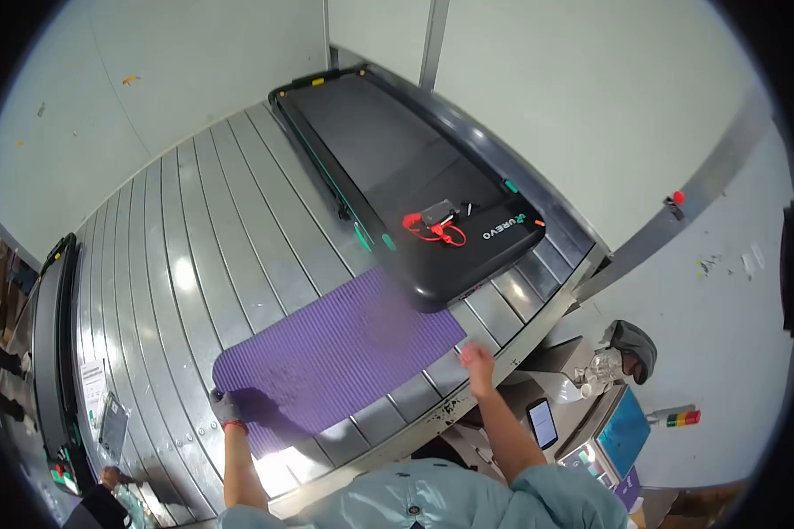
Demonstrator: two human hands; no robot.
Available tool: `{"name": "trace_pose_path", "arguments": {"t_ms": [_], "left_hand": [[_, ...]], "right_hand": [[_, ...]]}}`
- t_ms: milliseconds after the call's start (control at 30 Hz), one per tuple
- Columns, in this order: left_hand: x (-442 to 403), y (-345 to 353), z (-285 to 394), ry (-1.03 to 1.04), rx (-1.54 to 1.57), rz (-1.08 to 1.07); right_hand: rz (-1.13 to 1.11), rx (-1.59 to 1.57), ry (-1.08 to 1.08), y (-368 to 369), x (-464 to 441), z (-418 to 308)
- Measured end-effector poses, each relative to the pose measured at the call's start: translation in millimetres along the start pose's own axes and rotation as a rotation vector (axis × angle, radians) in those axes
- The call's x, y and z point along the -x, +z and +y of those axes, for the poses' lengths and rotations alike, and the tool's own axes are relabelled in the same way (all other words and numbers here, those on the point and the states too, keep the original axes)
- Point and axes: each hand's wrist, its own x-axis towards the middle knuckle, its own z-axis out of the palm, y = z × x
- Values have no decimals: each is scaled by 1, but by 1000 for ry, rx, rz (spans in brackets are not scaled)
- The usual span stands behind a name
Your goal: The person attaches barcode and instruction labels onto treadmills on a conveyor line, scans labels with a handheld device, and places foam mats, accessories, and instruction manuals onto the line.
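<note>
A purple ribbed mat lies on the metal slatted surface in front of me. My left hand, in a grey glove, is at the mat's left edge with its fingers closed around that edge. Near the mat's right corner is my right hand, bare and blurred, its fingers curled; whether it touches the mat is unclear. Beyond the mat, a black treadmill lies flat, its near end over the mat's far right part. On the treadmill rest a red cord and a small dark pouch.
Another black treadmill stands at the far left, beside a bagged item and a paper sheet. At the lower right are a phone, a blue-screened device and a dark cap. Another person's hand shows lower left.
</note>
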Motion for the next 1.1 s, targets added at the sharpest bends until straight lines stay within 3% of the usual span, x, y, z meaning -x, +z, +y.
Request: {"name": "trace_pose_path", "arguments": {"t_ms": [67, 133, 233, 300, 367, 400, 433, 500, 633, 700, 767, 800, 933, 1000, 1033, 1100], "left_hand": [[3, -13, 15, -84, 61, -174], [15, -15, 23, -147, 28, -144], [37, -22, 13, -267, 16, -109], [47, -18, -4, -271, -176, 103], [81, 3, 50, -310, -61, 72], [78, 5, 41, -242, -101, 114], [72, 0, 22, -166, -137, 149], [58, -20, -5, -82, -302, 12], [38, -42, -11, -110, -20, 25], [29, -46, 7, -108, 75, -83], [38, 12, 53, -225, 249, -228], [29, 40, 32, -144, 177, -318], [103, 216, 101, -331, 292, -617], [122, 275, 103, -314, 215, -753], [129, 288, 95, -302, 204, -782], [143, 300, 68, -157, 222, -572]], "right_hand": [[108, -214, 114, 8, -50, -9], [141, -331, 194, 14, -92, -11], [350, -745, 248, 25, -149, -2], [346, -777, 292, 55, -150, -32], [364, -855, 346, 85, -149, -64], [373, -871, 331, 88, -159, -62], [253, -874, 308, 86, -167, -56], [36, -833, 271, 71, -164, -46], [-15, -897, 425, 71, -163, -62], [25, -848, 417, 71, -161, -58], [110, -793, 412, 71, -162, -55], [127, -795, 413, 71, -158, -55], [239, -904, 651, 83, -138, -68], [153, -972, 606, 87, -136, -56], [172, -994, 589, 87, -136, -55], [202, -702, 774, 83, -135, -57]]}}
